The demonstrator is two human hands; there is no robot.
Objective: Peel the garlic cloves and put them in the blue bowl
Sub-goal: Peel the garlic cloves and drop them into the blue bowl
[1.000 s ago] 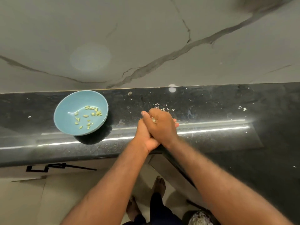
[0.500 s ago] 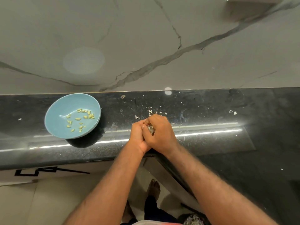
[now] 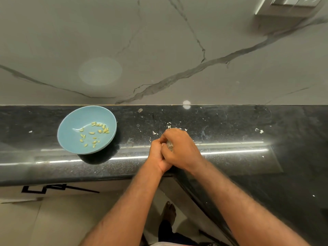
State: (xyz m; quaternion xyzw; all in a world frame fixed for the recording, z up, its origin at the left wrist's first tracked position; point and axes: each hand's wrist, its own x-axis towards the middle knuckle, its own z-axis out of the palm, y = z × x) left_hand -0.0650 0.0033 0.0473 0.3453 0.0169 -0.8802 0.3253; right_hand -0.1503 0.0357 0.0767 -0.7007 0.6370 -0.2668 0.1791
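black stone worktop (image 3: pixel 230 125): left grip (image 3: pixel 157 153), right grip (image 3: pixel 181 148) pinch pale garlic clove (image 3: pixel 169 145) together; round blue bowl (image 3: pixel 71 135) at 9 o'clock.

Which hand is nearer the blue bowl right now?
Left. The left hand is to the right of the blue bowl, apart from it; the right hand sits just beyond, pressed against the left, both gripping a garlic clove.

The tabletop (image 3: pixel 230 121) is polished black speckled stone, glossy enough to mirror a strip of light. Behind it, the wall (image 3: pixel 159 41) is smooth grey-veined marble with a soft sheen. The blue bowl (image 3: pixel 71 128) looks smooth and matt.
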